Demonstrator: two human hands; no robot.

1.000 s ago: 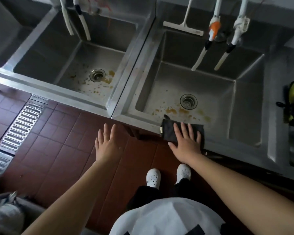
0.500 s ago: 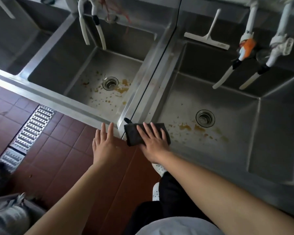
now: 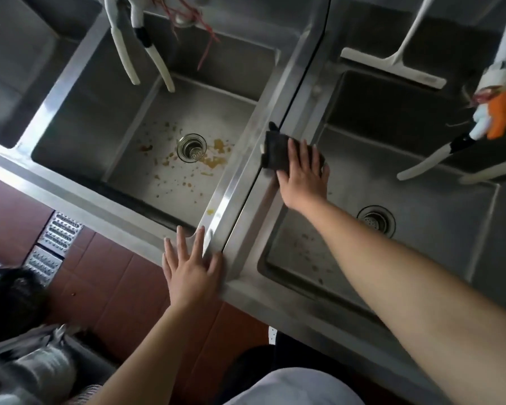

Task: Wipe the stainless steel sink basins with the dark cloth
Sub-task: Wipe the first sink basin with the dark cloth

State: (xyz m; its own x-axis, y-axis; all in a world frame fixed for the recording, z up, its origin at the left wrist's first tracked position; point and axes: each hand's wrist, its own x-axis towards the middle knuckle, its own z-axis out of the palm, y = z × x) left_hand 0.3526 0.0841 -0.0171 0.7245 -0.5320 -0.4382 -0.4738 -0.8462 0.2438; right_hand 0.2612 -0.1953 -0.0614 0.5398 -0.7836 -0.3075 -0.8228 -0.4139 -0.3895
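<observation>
My right hand [image 3: 303, 173] presses the folded dark cloth [image 3: 275, 150] flat against the steel divider rim between the two basins, at the left edge of the right basin [image 3: 438, 200]. The left basin [image 3: 146, 124] has yellow-brown stains around its drain [image 3: 191, 147]. Smaller brown specks lie on the right basin's floor near its drain [image 3: 376, 220]. My left hand [image 3: 192, 270] rests palm-down, fingers spread, on the front rim [image 3: 123, 211] where the basins meet, holding nothing.
White spray hoses [image 3: 123, 51] hang over the left basin. A white squeegee [image 3: 392, 65] leans at the right basin's back, with more hoses and an orange fitting [image 3: 503, 118] at right. Red floor tiles with a metal drain grate [image 3: 53, 247] lie below left.
My right hand slid the cloth left along the front rim, then up onto the divider between the basins. My left hand came down onto the front rim. The view moved closer.
</observation>
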